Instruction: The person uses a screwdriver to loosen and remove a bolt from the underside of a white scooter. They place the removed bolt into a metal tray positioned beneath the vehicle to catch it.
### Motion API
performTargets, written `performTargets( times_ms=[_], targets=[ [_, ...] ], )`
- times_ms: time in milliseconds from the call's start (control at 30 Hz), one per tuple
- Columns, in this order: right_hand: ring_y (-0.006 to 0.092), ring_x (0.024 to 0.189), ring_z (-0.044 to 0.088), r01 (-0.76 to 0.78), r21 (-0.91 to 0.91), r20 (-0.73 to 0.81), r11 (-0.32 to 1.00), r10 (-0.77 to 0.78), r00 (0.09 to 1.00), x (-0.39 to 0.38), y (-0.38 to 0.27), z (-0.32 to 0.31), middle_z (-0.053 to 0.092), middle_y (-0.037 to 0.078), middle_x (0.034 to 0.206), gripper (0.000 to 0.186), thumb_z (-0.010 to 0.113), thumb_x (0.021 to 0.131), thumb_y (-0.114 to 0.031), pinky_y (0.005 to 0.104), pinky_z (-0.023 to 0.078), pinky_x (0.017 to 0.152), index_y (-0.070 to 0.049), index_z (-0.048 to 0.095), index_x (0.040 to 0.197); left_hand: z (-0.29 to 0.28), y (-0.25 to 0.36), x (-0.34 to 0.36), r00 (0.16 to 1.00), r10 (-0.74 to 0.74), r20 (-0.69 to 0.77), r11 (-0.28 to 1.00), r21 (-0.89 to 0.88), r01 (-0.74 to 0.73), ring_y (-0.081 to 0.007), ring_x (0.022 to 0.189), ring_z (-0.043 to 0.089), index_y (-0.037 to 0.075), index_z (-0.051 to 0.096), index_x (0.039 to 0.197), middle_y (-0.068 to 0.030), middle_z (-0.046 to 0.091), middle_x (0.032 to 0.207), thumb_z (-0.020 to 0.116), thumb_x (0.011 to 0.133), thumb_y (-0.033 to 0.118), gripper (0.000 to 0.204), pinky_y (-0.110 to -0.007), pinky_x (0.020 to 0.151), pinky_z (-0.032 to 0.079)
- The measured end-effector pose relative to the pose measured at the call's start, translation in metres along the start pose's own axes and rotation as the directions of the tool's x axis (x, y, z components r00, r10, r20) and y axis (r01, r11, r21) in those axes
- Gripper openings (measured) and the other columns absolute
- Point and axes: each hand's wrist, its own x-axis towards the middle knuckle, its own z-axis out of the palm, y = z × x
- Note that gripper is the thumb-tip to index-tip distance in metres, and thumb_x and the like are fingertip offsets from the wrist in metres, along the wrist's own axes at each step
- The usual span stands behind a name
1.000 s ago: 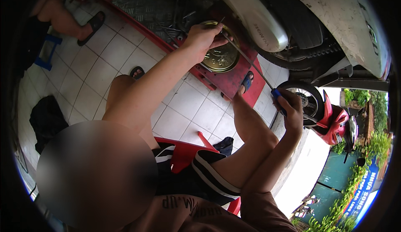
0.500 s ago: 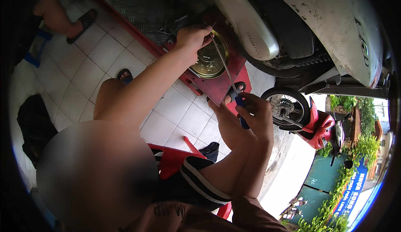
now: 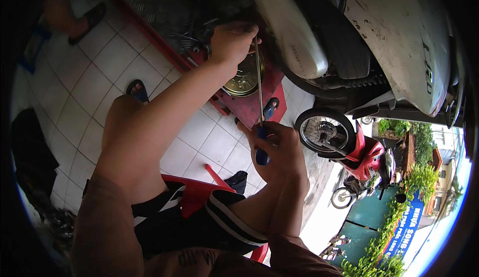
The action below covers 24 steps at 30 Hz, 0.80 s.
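Observation:
My right hand (image 3: 280, 147) is closed round the blue handle (image 3: 262, 158) of a long screwdriver. Its thin metal shaft (image 3: 258, 88) runs upward to my left hand (image 3: 232, 45), whose fingers are closed on the upper end of it. Behind the shaft, a round gold-coloured metal dish (image 3: 240, 82), partly hidden by my left hand, sits on a red metal platform (image 3: 253, 110). A wrench (image 3: 196, 50) lies on the platform left of my left hand. Just right of that hand is the silver-covered exhaust (image 3: 294, 42) of a motorbike.
The motorbike's scuffed light side panel (image 3: 389, 22) fills the upper right. A red scooter (image 3: 366, 162) stands outside. A red plastic stool (image 3: 194, 197) is beneath me on the tiled floor (image 3: 100, 67). Another person's leg (image 3: 67, 20) is at upper left by a blue stool (image 3: 32, 50).
My right hand has moved left and down, bringing the screwdriver from slanting to nearly upright in the picture. My left hand has shifted slightly left and up, still on the shaft.

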Motion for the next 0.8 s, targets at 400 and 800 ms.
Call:
performTargets(
  times_ms=[400,800],
  targets=[
    [0.0111,0.073,0.061,0.047,0.435,-0.048,0.899,-0.029,0.998,0.008,-0.008,0.025,0.065,0.011,0.083,0.031,0.061,0.077,0.012,0.0229,0.048,0.068,0.014,0.057,0.109,0.057,-0.027,0.019,0.806,0.577,-0.129,0.809,0.224,-0.544,-0.0214,0.064,0.069,-0.004,0.062,0.092,-0.0149,0.067,0.079,0.060,0.081,0.003,0.014,-0.029,0.060,0.054],
    [0.0118,0.067,0.062,0.347,0.265,-0.343,0.900,-0.248,0.906,0.075,-0.001,0.008,0.065,0.009,0.076,0.024,0.065,0.087,-0.010,0.0237,0.048,0.064,0.009,0.061,0.102,0.078,0.004,0.057,0.893,0.096,0.440,0.979,0.120,-0.165,-0.0188,0.065,0.068,0.018,0.039,0.134,-0.0108,0.063,0.083,0.061,0.086,0.010,0.053,-0.030,0.048,0.053]
  ],
)
